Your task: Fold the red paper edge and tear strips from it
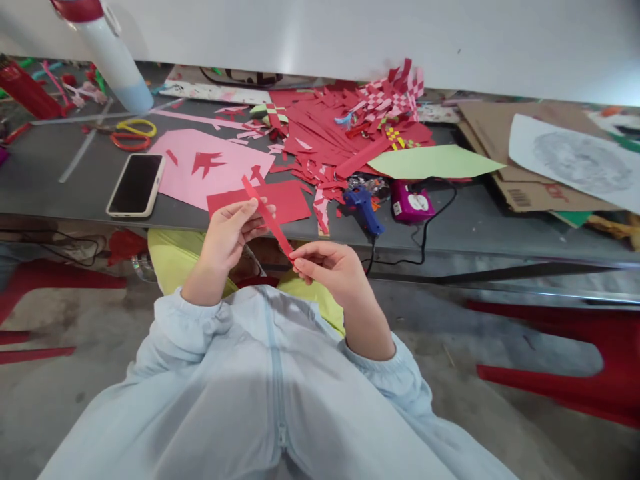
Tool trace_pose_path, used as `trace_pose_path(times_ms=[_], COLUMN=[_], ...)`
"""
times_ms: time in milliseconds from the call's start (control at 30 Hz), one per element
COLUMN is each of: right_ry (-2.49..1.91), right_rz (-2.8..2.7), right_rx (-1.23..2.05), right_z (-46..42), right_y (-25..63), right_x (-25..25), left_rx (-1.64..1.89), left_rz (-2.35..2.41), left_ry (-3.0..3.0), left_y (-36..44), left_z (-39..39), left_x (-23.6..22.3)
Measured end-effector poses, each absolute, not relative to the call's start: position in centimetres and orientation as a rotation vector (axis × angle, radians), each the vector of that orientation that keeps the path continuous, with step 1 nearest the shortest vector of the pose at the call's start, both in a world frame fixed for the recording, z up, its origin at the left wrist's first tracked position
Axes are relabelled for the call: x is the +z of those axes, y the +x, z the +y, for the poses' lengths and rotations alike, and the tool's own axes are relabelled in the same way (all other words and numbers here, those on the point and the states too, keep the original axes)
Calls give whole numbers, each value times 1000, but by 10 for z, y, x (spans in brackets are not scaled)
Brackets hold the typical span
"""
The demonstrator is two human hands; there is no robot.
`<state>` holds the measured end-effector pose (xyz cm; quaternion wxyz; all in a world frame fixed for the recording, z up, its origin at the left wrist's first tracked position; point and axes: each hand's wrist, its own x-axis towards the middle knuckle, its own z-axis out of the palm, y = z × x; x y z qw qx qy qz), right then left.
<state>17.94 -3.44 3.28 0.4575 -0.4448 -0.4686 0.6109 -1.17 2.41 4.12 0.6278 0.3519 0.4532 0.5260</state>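
A narrow red paper strip (276, 231) slants between my two hands, just above the table's front edge. My left hand (235, 223) pinches it near its upper end, thumb on top. At the lower end, the thumb and fingertips of my right hand (330, 265) close on the strip. Behind my left hand lies a red paper sheet (293, 203), partly covered by the hand. Beyond it is a pink paper sheet (175, 160) with red cut pieces (206, 163) on top.
Scissors (131, 141) and a phone (136, 185) lie left, near a bottle (117, 63). Red paper scraps (320, 133) heap at the back. A blue glue gun (364, 208) with a cord, a purple box (411, 201), green paper (435, 162) and cardboard (530, 193) lie right.
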Motion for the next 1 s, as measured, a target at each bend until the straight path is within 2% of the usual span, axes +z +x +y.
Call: trace_pose_path(times_ms=[267, 467, 600, 800, 1000], right_ry=[-1216, -1144, -1144, -1146, -1040], right_rz=[-1250, -1329, -1341, -1320, -1058], right_rx=[1562, 1686, 1597, 1273, 1224], right_z=[-40, -43, -39, -20, -9], right_y=[184, 187, 184, 177, 169], right_x=[29, 29, 26, 25, 24], left_rx=[1317, 1336, 1228, 1046, 915], left_rz=[1107, 1169, 1268, 1308, 1282], left_ry=[828, 924, 1090, 1209, 1319], left_y=[-18, -16, -13, -3, 3], left_z=[34, 31, 22, 2, -17], left_x=[34, 26, 21, 18, 23])
